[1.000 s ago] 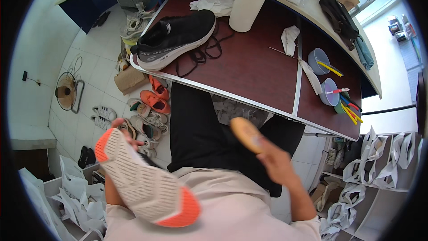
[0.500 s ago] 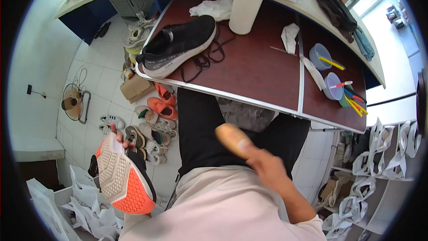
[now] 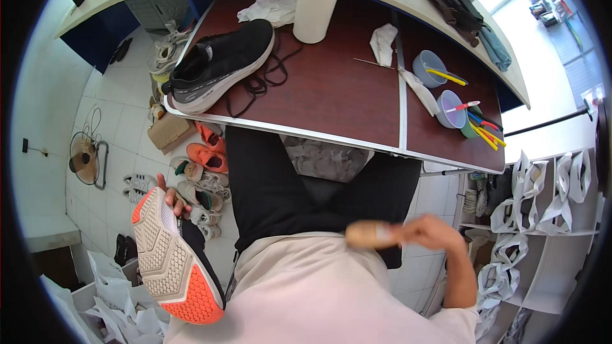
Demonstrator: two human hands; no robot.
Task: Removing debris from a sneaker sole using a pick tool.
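At the lower left, my left hand (image 3: 174,201) is closed around the toe or heel end of a sneaker (image 3: 171,261). Its beige and orange patterned sole faces up toward me, and little of its dark upper shows. In front of my belly my right hand (image 3: 431,232) grips a light wooden brush (image 3: 367,234) by one end. Motion blurs the brush and its bristles cannot be made out. Shoe and brush are well apart. On the table lies a black sneaker (image 3: 220,67) with a white sole and loose laces.
A white bottle (image 3: 317,6) stands on the dark red table (image 3: 319,99). Several small cups (image 3: 451,109) with yellow and red handled tools are at its right. Crumpled white cloths (image 3: 384,44) lie about. Shoes (image 3: 207,157) line the floor at left; shelves (image 3: 542,267) hold white bags at right.
My right hand has swung right and slightly down; the brush now lies nearly level, pointing left. The left hand keeps the shoe, lowered slightly. The whole view has shifted a little.
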